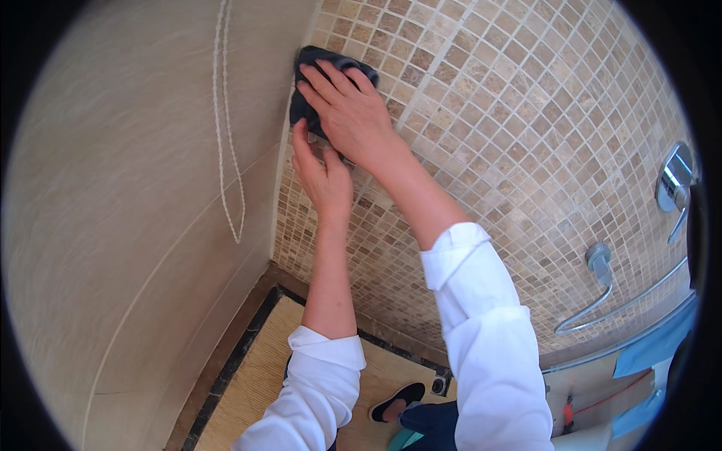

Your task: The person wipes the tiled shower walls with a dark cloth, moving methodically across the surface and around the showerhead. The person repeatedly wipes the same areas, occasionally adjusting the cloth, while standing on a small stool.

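Observation:
A dark grey-blue cloth (304, 107) is pressed flat against the mosaic tile wall (481, 128), close to the corner with the smooth wall. My right hand (352, 113) lies over the cloth and holds it to the tiles, its fingers spread. Just below it, my left hand (325, 180) is at the lower edge of the cloth with thumb and forefinger apart. Its fingertips touch the cloth's edge. Part of the cloth is hidden under my right palm. Both forearms are raised, with white sleeves rolled back.
A white cord (222, 150) hangs in a loop along the smooth beige wall (135, 150) at left. On the right, a chrome shower valve (675, 180) and a hose outlet (599, 259) jut from the tiles. A drain (439, 385) is set in the ribbed floor beside my dark shoe (406, 396).

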Motion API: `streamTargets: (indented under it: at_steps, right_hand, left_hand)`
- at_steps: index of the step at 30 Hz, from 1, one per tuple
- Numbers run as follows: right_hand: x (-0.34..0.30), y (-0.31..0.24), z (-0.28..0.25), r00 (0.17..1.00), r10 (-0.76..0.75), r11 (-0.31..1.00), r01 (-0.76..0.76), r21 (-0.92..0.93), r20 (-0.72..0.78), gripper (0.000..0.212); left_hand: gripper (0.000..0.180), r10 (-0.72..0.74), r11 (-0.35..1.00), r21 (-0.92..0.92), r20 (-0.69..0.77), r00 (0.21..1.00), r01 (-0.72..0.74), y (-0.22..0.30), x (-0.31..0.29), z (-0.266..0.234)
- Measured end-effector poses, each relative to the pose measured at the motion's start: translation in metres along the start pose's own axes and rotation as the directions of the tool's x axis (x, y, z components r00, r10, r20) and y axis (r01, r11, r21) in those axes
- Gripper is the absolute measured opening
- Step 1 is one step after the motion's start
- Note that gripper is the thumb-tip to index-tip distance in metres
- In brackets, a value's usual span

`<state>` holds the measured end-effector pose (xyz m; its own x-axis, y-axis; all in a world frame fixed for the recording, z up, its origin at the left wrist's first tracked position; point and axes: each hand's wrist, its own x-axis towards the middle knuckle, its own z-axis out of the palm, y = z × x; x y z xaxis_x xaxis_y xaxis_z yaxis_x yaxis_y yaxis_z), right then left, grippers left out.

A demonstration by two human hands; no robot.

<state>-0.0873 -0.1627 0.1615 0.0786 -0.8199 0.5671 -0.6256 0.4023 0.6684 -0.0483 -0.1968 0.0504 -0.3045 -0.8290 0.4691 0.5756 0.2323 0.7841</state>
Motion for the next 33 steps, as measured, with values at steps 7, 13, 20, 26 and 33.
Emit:
streamTargets:
  at_steps: [7,13,20,26,33]
  right_hand:
    - [-0.057,0.004,-0.039,0.993,0.09,0.995,-0.086,-0.05,0.081,0.053]
    - [-0.105,0.0,-0.053,0.974,0.224,0.972,-0.222,-0.079,0.02,0.061]
    - [-0.068,0.016,-0.053,0.985,0.175,0.971,-0.172,-0.164,0.005,0.056]
    - [-0.132,0.003,-0.037,0.982,0.183,0.954,-0.19,-0.231,-0.054,0.049]
    - [-0.089,0.037,-0.068,0.967,0.236,0.939,-0.252,-0.233,-0.095,0.054]
  left_hand:
    - [0.054,0.086,0.991,0.09,0.119,0.989,-0.097,0.021,-0.004,-0.001]
    - [0.057,0.184,0.973,0.095,0.231,0.955,-0.211,0.038,-0.026,0.015]
    - [0.047,0.252,0.954,0.122,0.168,0.953,-0.274,0.035,-0.015,0.006]
    - [0.034,0.189,0.918,0.286,0.289,0.938,-0.273,0.035,-0.04,0.012]
    - [0.056,0.377,0.896,0.148,0.245,0.893,-0.418,0.064,-0.036,0.028]
